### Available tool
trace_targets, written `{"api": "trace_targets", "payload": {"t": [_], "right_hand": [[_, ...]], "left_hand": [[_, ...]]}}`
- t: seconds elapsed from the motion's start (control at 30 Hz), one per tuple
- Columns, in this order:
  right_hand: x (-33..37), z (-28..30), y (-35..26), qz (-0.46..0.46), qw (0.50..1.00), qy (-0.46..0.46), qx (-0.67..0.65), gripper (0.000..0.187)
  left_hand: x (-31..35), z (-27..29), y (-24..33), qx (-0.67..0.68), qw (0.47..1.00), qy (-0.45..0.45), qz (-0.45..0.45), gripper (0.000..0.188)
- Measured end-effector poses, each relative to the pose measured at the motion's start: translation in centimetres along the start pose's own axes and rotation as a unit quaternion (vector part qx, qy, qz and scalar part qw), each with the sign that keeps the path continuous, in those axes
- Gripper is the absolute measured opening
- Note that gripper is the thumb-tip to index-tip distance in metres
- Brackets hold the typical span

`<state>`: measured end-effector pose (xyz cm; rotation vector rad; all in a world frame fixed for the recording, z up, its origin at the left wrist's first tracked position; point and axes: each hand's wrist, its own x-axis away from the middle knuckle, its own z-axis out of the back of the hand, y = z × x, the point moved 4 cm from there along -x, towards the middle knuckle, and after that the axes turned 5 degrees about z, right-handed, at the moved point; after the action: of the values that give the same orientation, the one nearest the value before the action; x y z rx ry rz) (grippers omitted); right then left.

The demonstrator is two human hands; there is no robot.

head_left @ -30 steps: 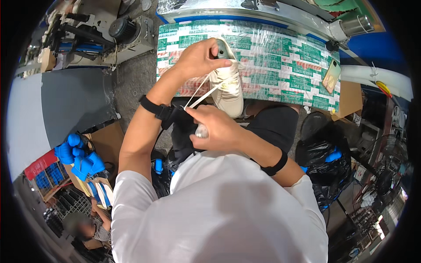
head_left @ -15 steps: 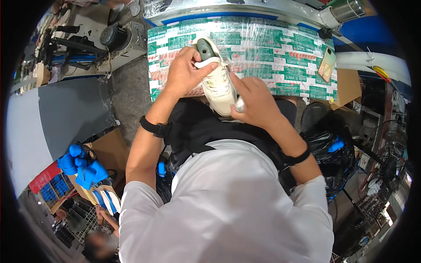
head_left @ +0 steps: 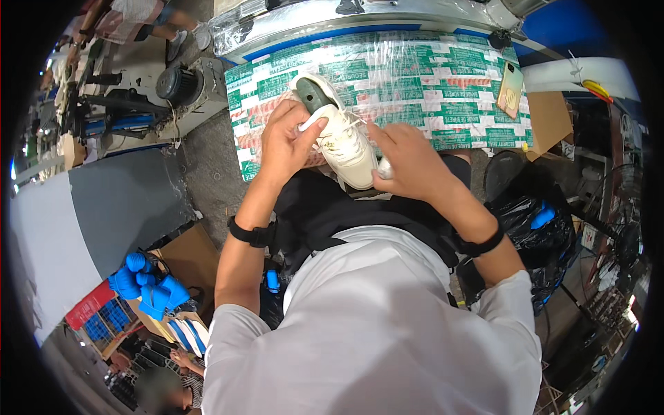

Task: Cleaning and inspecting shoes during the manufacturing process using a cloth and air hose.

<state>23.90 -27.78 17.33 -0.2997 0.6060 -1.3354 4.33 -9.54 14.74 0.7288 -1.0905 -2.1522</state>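
Observation:
A cream lace-up shoe point(head_left: 355, 171) stands on the near edge of the taped work surface, its toe toward me. My left hand point(head_left: 283, 138) is closed on the shoe's padded tongue point(head_left: 315, 119), thumb on top. The dark green inside of the heel point(head_left: 311, 95) shows beyond it. To the right of the shoe is my right hand point(head_left: 413, 164), fingers curled round a small whitish, shiny object point(head_left: 384, 168) whose kind I cannot make out. Its index finger points at a loose pale lace point(head_left: 354, 120); whether it touches the lace is unclear.
Green-and-white printed tape covers the work surface point(head_left: 415, 90). A phone point(head_left: 510, 90) lies at its right end. A metal machine edge point(head_left: 311, 28) runs behind. Blue shoe-shaped pieces point(head_left: 149, 283) sit in a carton at left. A black plastic bag point(head_left: 529, 232) is at right.
The picture has turned and shifted slightly. Both hands keep nearly the same hold and place at the shoe; a loose lace stands out more clearly near my right index finger.

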Motion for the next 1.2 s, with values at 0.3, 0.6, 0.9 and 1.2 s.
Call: {"api": "trace_targets", "payload": {"t": [0.3, 0.6, 0.9, 1.2], "right_hand": [[3.5, 4.8, -3.3, -0.098, 0.982, -0.119, -0.109, 0.077], [-0.2, -1.2, -1.2, -0.045, 0.992, 0.0, -0.12, 0.083], [1.2, 0.6, -3.5, -0.037, 0.998, 0.004, -0.042, 0.076], [2.3, -0.5, -3.2, -0.098, 0.99, 0.028, -0.098, 0.081]], "left_hand": [[-1.0, 1.1, -1.0, 0.039, 0.996, -0.069, 0.043, 0.022], [-0.4, -0.1, -2.1, 0.054, 0.997, -0.014, 0.046, 0.021], [-0.8, -1.9, -1.4, 0.11, 0.99, -0.045, 0.082, 0.028], [-0.8, -2.0, -1.5, 0.074, 0.996, -0.04, 0.039, 0.028]]}}
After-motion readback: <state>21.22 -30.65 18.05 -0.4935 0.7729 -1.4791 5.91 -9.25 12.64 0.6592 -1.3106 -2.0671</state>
